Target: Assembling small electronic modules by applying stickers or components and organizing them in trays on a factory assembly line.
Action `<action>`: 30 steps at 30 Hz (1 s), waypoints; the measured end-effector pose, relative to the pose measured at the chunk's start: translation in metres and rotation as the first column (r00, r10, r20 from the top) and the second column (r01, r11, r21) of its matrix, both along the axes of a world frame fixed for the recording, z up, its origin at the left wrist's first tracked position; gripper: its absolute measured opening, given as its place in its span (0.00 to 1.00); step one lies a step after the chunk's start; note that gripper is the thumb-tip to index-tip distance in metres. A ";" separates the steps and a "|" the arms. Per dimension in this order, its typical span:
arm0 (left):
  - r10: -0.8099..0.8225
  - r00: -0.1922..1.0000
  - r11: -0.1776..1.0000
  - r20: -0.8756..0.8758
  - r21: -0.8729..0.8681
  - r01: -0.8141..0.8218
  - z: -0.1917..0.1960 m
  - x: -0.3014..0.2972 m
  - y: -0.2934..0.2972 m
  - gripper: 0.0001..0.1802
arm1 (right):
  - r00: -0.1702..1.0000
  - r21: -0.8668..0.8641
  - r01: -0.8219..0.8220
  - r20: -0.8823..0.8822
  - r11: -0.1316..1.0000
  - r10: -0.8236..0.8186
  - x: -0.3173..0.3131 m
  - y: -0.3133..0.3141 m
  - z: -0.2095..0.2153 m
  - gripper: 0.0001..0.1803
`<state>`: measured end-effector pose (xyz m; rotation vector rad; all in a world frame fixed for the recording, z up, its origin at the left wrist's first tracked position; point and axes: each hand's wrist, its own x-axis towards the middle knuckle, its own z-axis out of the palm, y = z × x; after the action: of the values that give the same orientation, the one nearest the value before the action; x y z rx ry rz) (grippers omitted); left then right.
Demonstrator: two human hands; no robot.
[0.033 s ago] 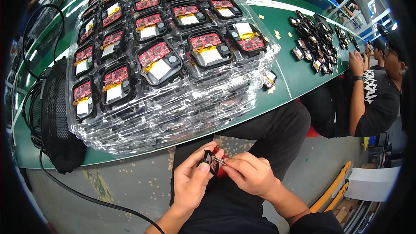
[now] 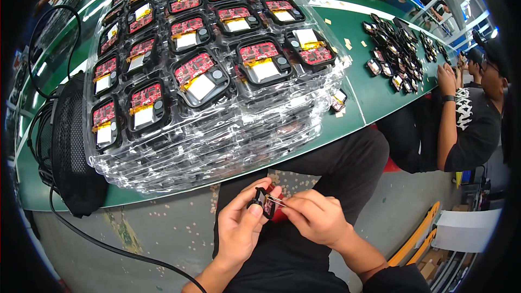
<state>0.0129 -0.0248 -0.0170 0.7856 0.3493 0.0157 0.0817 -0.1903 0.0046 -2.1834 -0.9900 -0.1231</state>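
Above my lap, my left hand point(image 2: 241, 225) grips a small black device housing point(image 2: 267, 207) by its edges, tilted on its side. Part of a circuit board shows inside it. My right hand point(image 2: 317, 217) is closed around thin metal tweezers point(image 2: 278, 201), their tips at the open face of the housing. Exactly what the tips touch is too small to tell. Beyond my hands, a tall stack of clear plastic trays point(image 2: 217, 154) stands on the green table point(image 2: 355, 111). The top tray carries rows of similar black housings point(image 2: 201, 78) with red boards and white rectangular parts.
A heap of black housings point(image 2: 399, 57) lies on the table to the right, where a seated co-worker point(image 2: 472, 114) is. A black mesh bag point(image 2: 78, 141) and a cable point(image 2: 125, 254) are at the left. One loose housing point(image 2: 338, 99) lies beside the tray stack.
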 end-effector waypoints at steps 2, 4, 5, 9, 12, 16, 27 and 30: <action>0.019 0.999 0.999 0.051 -0.031 -0.018 -0.001 0.001 0.000 0.27 | 0.998 0.000 0.022 -0.058 1.000 -0.022 0.006 -0.004 0.009 0.09; 0.015 0.998 0.995 0.066 -0.095 -0.009 -0.001 0.002 0.000 0.25 | 0.995 0.014 0.044 -0.096 0.999 -0.042 0.007 -0.006 0.015 0.09; 0.012 0.997 0.988 0.081 -0.157 0.001 -0.001 0.003 0.001 0.24 | 0.977 0.081 0.094 -0.199 0.992 -0.077 0.006 -0.006 0.016 0.09; -0.038 0.974 0.977 0.223 0.214 -0.011 -0.002 0.000 -0.001 0.29 | 0.878 0.220 0.155 -0.477 0.963 -0.033 0.000 -0.006 0.025 0.13; -0.209 0.953 0.651 0.217 0.759 -0.030 0.002 -0.005 0.003 0.28 | 0.790 0.306 0.139 -0.608 0.942 0.081 -0.004 -0.004 0.034 0.20; -0.211 0.897 0.482 0.388 0.840 -0.250 0.005 0.002 -0.005 0.33 | 0.848 0.201 0.121 -0.531 0.972 0.004 -0.003 -0.002 0.045 0.18; -0.186 0.895 0.508 0.406 0.819 -0.266 0.019 0.004 -0.005 0.22 | 0.875 -0.037 0.362 0.359 0.931 -0.326 0.077 -0.033 0.030 0.14; -0.137 0.916 0.507 0.377 0.821 -0.262 0.021 0.003 -0.005 0.22 | 0.888 -0.107 0.347 0.356 0.932 -0.290 0.097 -0.028 0.030 0.14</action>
<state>0.0161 -0.0293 0.0038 1.7612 -0.0694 0.4628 0.1790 -0.2178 0.0342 -2.5252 -0.8305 -0.6049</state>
